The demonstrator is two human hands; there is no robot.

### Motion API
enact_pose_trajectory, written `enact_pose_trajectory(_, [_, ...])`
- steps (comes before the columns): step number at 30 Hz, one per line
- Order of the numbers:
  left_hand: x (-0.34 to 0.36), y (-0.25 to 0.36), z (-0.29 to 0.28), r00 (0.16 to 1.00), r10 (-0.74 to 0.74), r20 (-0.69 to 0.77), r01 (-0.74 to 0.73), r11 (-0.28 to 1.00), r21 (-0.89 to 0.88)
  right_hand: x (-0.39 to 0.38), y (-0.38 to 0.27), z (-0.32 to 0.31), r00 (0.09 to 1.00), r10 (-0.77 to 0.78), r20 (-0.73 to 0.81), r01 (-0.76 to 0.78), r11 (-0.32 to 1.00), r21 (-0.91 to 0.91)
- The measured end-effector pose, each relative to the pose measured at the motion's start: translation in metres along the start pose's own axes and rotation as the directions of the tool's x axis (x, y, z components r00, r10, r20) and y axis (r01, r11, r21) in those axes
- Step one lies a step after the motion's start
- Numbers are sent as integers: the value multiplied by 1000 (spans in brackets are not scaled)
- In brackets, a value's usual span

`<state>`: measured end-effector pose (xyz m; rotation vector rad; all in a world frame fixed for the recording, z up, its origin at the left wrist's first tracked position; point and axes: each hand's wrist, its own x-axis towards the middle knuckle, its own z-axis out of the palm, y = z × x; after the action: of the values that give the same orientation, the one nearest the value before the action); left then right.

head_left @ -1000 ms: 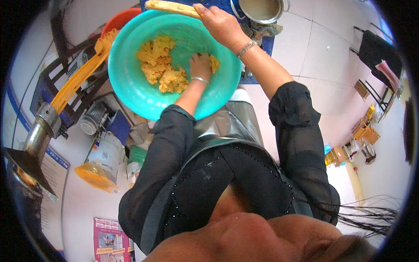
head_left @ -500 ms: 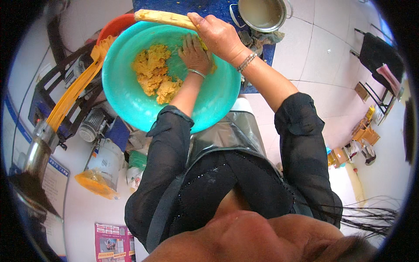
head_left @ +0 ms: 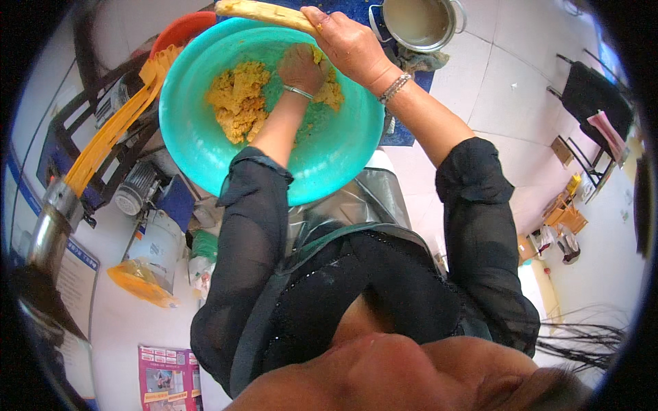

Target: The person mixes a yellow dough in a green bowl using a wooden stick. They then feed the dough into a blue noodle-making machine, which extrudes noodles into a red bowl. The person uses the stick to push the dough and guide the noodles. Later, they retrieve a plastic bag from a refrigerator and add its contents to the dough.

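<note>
Inside a wide turquoise basin [head_left: 329,164], my left hand [head_left: 303,68] is closed, its fingers folded under beside crumbly yellow dough [head_left: 240,92]. What those fingers hold, if anything, is hidden. A smaller patch of dough lies just right of that hand. My right hand [head_left: 353,51] is wrapped round one end of a pale yellow wooden stick [head_left: 264,14], above the basin's far rim. The stick points left across that rim, and dough smears show on my right fingers.
Yellow strips [head_left: 123,120] run from a metal nozzle [head_left: 55,219] at the left to near the basin's rim. A red basin [head_left: 181,31] stands behind. At the far right sits a pot [head_left: 418,24] of cloudy liquid. Farther right is a black chair [head_left: 596,96].
My left hand has gone from fingers stretched out to fingers folded under, and more dough shows at its right. My right hand and the stick have shifted slightly right and away.
</note>
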<state>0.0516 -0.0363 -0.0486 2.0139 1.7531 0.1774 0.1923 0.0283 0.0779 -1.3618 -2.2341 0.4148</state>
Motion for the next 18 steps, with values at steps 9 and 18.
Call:
enact_pose_trajectory(9, [-57, 46, -28, 993, -31, 112, 3, 972, 237, -2, -4, -6, 998, 52, 29, -52, 999, -14])
enact_pose_trajectory(18, [-38, 38, 11, 1000, 5, 13, -6, 994, 110, 5, -3, -9, 999, 27, 39, -29, 998, 51])
